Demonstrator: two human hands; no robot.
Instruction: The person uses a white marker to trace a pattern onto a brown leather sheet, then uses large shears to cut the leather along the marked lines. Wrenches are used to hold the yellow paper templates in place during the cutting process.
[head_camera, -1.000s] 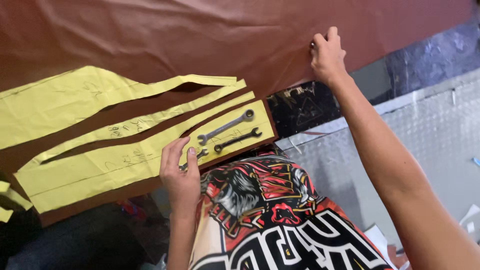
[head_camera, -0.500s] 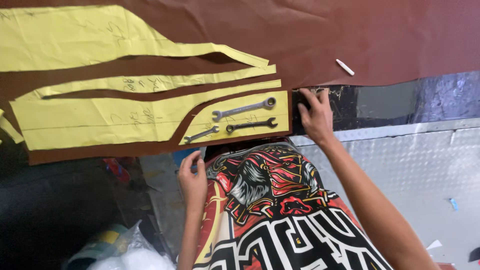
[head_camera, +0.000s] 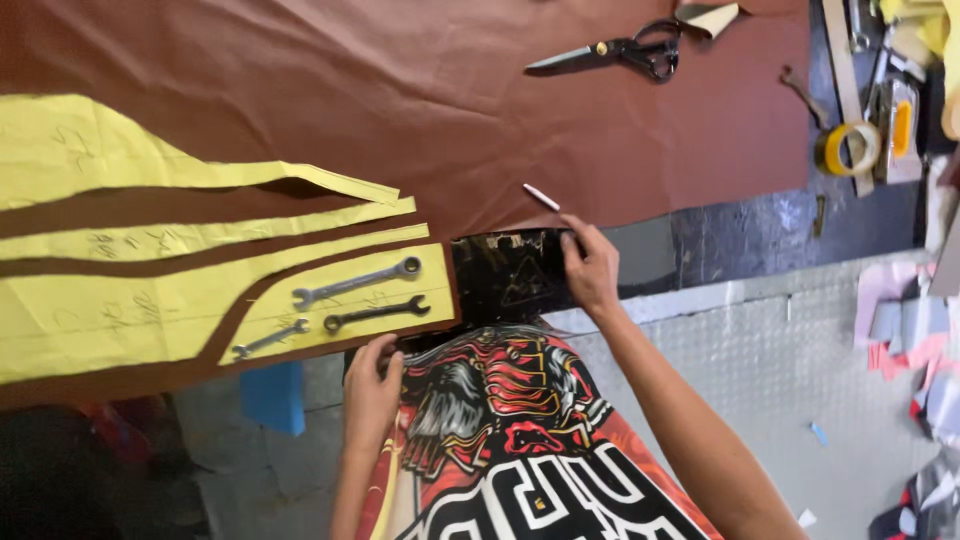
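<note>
My right hand (head_camera: 592, 265) rests on the dark table top, its fingertips at the near edge of the brown fabric (head_camera: 480, 110), just below a white chalk stick (head_camera: 541, 197). It holds nothing. My left hand (head_camera: 372, 385) sits at the table's front edge with loosely curled fingers, below the yellow paper pattern (head_camera: 130, 320), and is empty. Three wrenches (head_camera: 355, 283) lie on the pattern's right end as weights. Two more yellow pattern strips (head_camera: 200, 238) lie above it on the fabric.
Black-handled scissors (head_camera: 620, 48) lie on the fabric at the top. A yellow tape roll (head_camera: 848, 148), a ruler and small tools sit at the top right. A blue block (head_camera: 273, 395) hangs under the table edge. Paper scraps litter the floor at the right.
My right hand came back from the fabric's far edge to its near edge beside the chalk. My left hand left the pattern and dropped to the table edge. The view shifted right.
</note>
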